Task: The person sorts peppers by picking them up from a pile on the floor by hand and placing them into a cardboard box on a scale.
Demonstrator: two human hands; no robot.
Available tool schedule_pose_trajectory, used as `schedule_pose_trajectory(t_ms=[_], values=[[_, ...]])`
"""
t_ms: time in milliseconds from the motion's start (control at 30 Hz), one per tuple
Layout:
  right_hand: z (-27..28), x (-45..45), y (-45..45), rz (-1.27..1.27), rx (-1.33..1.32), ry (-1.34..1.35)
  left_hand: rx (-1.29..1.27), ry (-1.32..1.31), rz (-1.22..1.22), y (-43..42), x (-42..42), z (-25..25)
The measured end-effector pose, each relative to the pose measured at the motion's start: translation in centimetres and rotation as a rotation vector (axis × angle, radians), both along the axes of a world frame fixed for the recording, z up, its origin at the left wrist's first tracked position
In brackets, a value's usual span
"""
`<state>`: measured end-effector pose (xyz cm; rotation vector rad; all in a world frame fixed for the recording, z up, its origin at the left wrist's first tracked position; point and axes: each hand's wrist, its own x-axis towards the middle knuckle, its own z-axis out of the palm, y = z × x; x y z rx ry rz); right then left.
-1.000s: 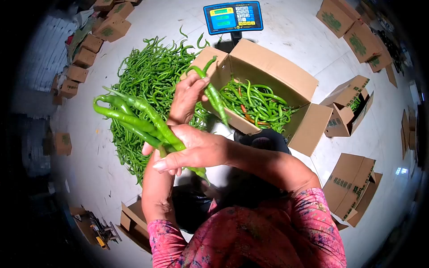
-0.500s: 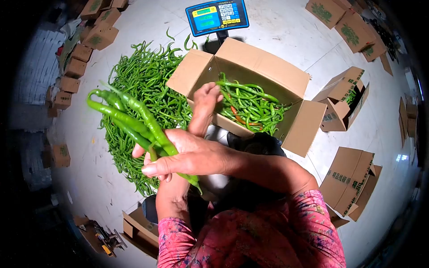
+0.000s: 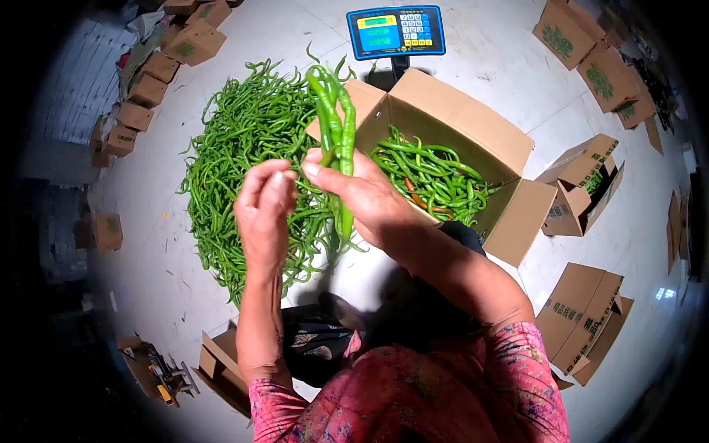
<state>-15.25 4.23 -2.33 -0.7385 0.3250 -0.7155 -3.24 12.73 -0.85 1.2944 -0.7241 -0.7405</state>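
My right hand [image 3: 373, 196] grips a small bunch of long green chili peppers [image 3: 344, 140], which stand nearly upright with the thumb across them. Close on its left is my left hand [image 3: 262, 210], its fingers curled in. Whatever those fingers might hold is hidden. Behind both hands spreads a big heap of green chili peppers [image 3: 244, 148] on the floor. To the right of my right hand stands an open cardboard box [image 3: 458, 111], partly filled with green chili peppers [image 3: 436, 173] and a few reddish ones.
A scale display [image 3: 396, 33] rises behind the box. On the right are another box with peppers [image 3: 580, 184] and a flattened-looking carton [image 3: 580, 314]. More cartons [image 3: 136, 114] line the left side. An open carton [image 3: 225, 362] and some tools [image 3: 168, 380] lie at lower left.
My left hand has drawn back from the open box to the left. My right hand has moved right and up with the chili peppers, now held more upright. My arms have uncrossed.
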Motion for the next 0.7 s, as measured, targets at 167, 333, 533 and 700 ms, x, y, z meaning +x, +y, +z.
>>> schedule_pose_trajectory(t_ms=[167,333,533,700], values=[[-1.7,0.8,-0.3,0.161,0.196,-0.091,0.196,-0.228,-0.166,0.3,-1.5,-0.6],[-0.9,0.6,-0.5,0.249,0.175,-0.138,0.194,0.025,-0.218,0.7,-0.4,-0.3],[0.9,0.0,-0.8,0.112,0.141,0.057,-0.031,0.165,-0.066,0.9,0.9,0.6],[0.7,-1.1,-2.0,0.331,0.063,-0.011,-0.023,0.214,0.013,0.9,3.1,-0.6]])
